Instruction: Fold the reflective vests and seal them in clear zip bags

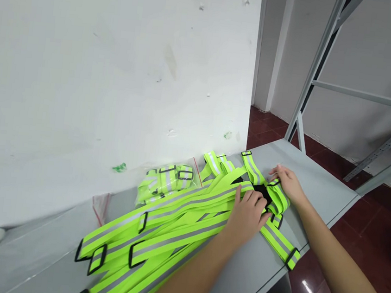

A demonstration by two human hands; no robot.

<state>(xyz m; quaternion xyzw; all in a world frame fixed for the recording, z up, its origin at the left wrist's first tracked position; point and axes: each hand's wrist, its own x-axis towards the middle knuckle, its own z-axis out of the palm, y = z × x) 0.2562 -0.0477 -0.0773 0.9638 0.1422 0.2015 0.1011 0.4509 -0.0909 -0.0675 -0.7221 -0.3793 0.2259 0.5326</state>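
The left hand (248,213) lies over a heap of bright yellow-green straps, fingers bent, palm down; whether it grips or only presses is hidden. The right hand (288,183) is just beyond, its fingers drawn together at a folded strap end (279,201); its fingertips are too covered to tell how firmly they hold. The left hand's place suggests it steadies the heap while the right hand deals with the loose end.

The straps (183,236) carry a grey reflective stripe and lie lengthwise across a grey table (238,274), probably laid roughly side by side to limit tangling. Black buckles (131,255) sit at several ends, mostly towards the lower left. Something black (264,193) shows between the hands, not clear enough to name. 1 strap end (281,243) runs towards the table's near edge.

Behind the heap, a clear bag (167,181) with a red line holds more straps, perhaps set by the wall to leave working room. Further left is another clear bag (100,208), partly covered.

A scuffed white wall (120,64) rises behind the table. To the right stands a grey metal frame (318,61) above a dark red tiled floor (366,215).
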